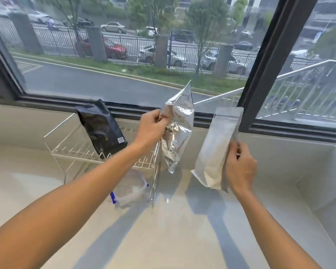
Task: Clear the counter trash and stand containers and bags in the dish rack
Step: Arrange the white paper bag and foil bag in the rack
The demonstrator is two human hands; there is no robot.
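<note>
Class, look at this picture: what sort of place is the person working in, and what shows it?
Probably a kitchen counter by a street-facing window: a wire dish rack stands on the pale counter, with a sink at the right.

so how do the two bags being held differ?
The foil bag in the left hand is shiny, crumpled and open-topped; the white pouch in the right hand is matte, flat and sealed. The foil bag hangs beside the dish rack; the pouch is farther right. Both are off the counter.
</note>
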